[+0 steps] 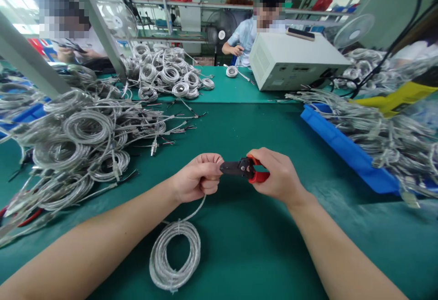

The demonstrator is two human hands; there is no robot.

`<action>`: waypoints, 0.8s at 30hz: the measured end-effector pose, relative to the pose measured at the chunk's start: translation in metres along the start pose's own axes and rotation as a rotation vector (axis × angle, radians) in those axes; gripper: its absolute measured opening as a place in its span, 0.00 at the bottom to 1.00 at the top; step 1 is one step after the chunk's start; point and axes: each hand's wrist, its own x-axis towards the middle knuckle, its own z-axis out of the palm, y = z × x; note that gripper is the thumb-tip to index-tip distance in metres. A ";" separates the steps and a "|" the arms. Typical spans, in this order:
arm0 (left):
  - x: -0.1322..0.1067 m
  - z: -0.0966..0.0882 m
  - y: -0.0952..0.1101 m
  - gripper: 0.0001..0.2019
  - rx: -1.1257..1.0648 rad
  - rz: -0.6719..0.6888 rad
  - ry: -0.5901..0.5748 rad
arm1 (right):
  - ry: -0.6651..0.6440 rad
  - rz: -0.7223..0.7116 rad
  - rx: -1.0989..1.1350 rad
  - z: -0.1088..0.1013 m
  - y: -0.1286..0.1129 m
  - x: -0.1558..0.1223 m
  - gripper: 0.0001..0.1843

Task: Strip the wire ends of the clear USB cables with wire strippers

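My left hand (201,176) is closed in a pinch on the end of a clear-jacketed silvery cable, whose tied coil (195,256) rests on the green table just below it. Thin wire at the cable's end shows above my left fingertips. My right hand (278,174) is wrapped round the red handles of black-jawed wire strippers (237,168). The jaws point left, their tip touching or very close to my left fingertips and the wire. Whether the jaws are closed on the wire is hidden by my fingers.
Piles of coiled cables (89,128) lie on the left and at the back. At right a blue tray (349,154) holds more cables, beside a yellow tool (393,101). A grey metal box (297,58) stands behind. Two people (246,39) sit across the table.
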 end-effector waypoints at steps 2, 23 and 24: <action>0.001 0.001 0.001 0.12 0.006 0.042 0.047 | 0.000 0.051 0.060 0.004 -0.003 -0.001 0.16; 0.013 -0.002 0.007 0.20 0.025 0.170 0.342 | -0.375 0.791 1.001 0.022 -0.048 0.004 0.08; 0.013 -0.003 0.007 0.20 0.025 0.169 0.347 | -0.364 0.782 0.965 0.023 -0.048 0.004 0.07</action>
